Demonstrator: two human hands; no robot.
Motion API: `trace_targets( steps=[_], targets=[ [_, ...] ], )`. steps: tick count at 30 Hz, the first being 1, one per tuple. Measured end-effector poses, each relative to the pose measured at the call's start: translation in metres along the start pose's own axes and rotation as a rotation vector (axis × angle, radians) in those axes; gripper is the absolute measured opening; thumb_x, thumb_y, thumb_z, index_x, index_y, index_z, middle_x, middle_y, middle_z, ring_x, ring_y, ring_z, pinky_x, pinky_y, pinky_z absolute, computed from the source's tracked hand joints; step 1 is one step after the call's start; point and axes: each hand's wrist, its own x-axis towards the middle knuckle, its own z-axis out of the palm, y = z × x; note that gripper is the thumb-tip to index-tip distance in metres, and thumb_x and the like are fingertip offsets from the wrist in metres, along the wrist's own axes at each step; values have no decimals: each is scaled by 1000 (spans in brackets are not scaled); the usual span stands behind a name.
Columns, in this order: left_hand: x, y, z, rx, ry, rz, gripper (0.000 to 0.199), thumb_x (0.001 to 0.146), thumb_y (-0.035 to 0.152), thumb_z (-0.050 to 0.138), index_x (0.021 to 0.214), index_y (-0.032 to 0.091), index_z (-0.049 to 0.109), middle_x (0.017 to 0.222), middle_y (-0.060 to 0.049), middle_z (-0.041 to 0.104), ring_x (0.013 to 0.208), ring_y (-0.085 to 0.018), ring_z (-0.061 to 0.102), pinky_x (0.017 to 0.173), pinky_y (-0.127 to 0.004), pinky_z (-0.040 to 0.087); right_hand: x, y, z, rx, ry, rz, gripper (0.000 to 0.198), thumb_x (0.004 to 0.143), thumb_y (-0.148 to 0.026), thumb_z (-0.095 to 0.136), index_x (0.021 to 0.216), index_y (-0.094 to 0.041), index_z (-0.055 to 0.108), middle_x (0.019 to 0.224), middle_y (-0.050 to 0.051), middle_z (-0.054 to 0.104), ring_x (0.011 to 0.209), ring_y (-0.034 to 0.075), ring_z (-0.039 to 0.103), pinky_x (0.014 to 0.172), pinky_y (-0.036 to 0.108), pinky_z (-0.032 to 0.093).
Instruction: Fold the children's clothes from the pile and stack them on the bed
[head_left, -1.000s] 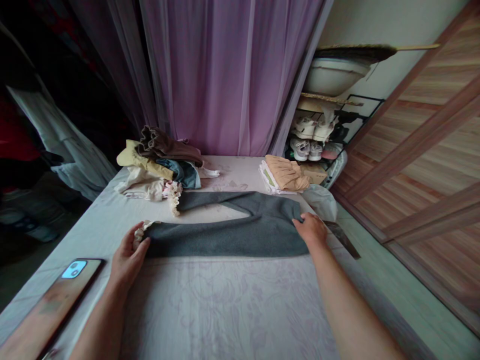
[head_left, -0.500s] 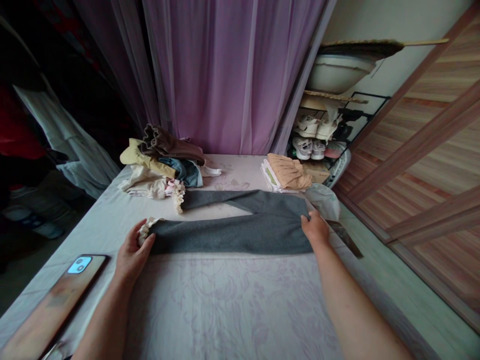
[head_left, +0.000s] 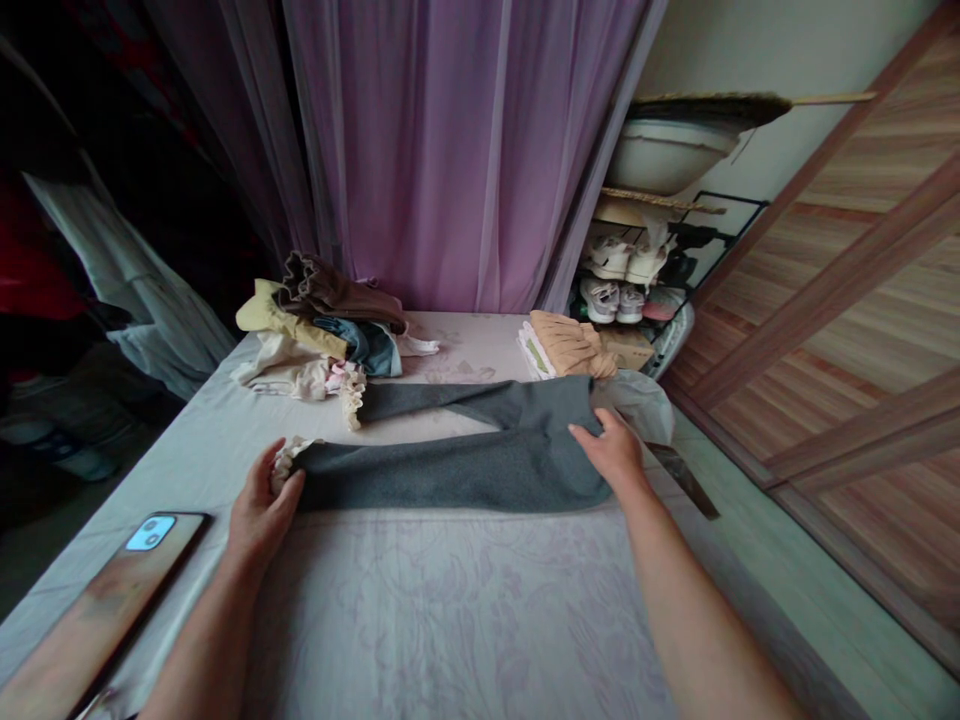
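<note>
Sliding inward since a moment ago, the right hand [head_left: 615, 452] lies flat, fingers spread, on the waist of the grey leggings [head_left: 450, 470] mid-frame on the bed [head_left: 450, 620]; the left hand [head_left: 262, 505] pinches the frilled cuff.

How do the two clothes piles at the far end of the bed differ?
The left pile is loose and jumbled, brown, yellow, blue and cream garments spilling out; the right pile is folded and stacked flat, mostly peach. The left pile is wider and lies beside a leg cuff of the grey trousers; the right pile lies past their waist end. Both rest on the bed.
</note>
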Motion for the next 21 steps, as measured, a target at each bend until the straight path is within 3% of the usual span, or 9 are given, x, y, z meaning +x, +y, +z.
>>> trace_targets(
  steps=[2,5,8,12,17,19,21],
  targets=[
    [-2,3,1,9,11,14,64,76,50,54,134,22,52,122,-9,64,107,-25,62,94,-36,49,-21,-38,4,66,-5,-253,20,81,-28,62,99,-20,66,94,8,72,86,23,66,76,32,49],
    [-4,5,1,13,24,61,64,77,51,54,134,20,51,128,-11,61,117,-27,59,102,-40,45,-62,-85,17,108,-122,-688,19,82,-13,61,97,-22,66,104,7,71,97,22,63,85,32,47],
    [-5,3,1,26,11,99,63,78,50,54,133,19,51,130,-12,59,120,-28,57,105,-42,44,-95,-104,30,68,-281,-854,18,82,-17,67,99,-23,65,104,6,70,96,22,62,83,33,47],
    [-4,0,1,40,-30,100,61,80,48,54,134,19,51,129,-13,60,120,-29,58,103,-44,45,-108,-109,35,6,-353,-697,22,83,-30,69,104,-22,65,103,7,69,98,23,62,85,33,47],
    [-2,-5,3,36,-16,101,58,81,45,56,135,22,49,130,-12,60,120,-29,58,102,-45,46,-84,-119,18,-30,-534,-396,19,87,-37,57,90,-21,66,88,8,72,82,23,66,74,32,48],
    [-2,-7,5,20,-7,116,60,81,45,56,136,22,48,134,-12,58,122,-29,56,104,-45,45,-61,-120,7,148,-538,-242,21,85,-38,56,87,-21,66,81,7,71,77,23,66,71,33,48],
    [-1,-9,6,9,-2,143,63,81,46,55,138,20,45,137,-13,55,126,-29,53,107,-46,42,-35,-116,-6,505,-436,-47,24,78,-40,62,92,-21,65,83,6,72,77,22,66,71,33,49]
  ],
)
